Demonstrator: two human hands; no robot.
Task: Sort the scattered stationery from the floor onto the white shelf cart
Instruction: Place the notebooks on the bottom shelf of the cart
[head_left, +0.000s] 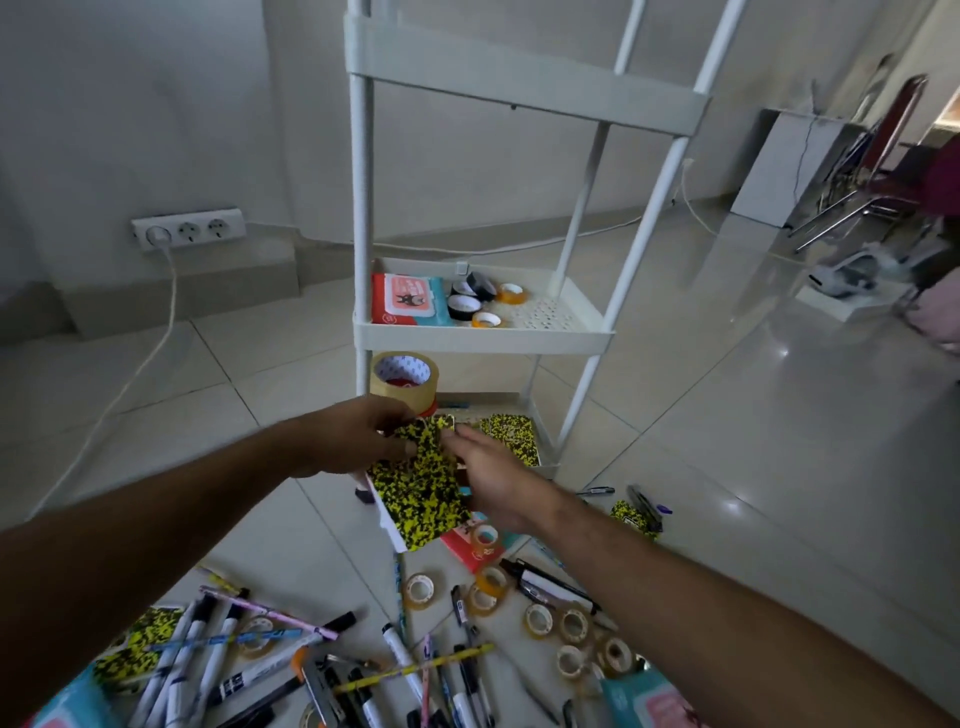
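Left hand grips notebook

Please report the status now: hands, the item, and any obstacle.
Left hand holds big tape roll and grips yellow-black notebook. Right hand open on notebook. Notebook at white shelf cart bottom tier. No obstacle seen.

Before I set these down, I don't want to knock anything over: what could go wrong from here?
1. The left hand grips both the big tape roll and a corner of the yellow-black notebook; the roll could slip out and fall.
2. The notebook is tilted, and the right hand only touches it with straight fingers, so it may slide off.
3. Pens and small tape rolls lie scattered below, so a dropped item could scatter them further.
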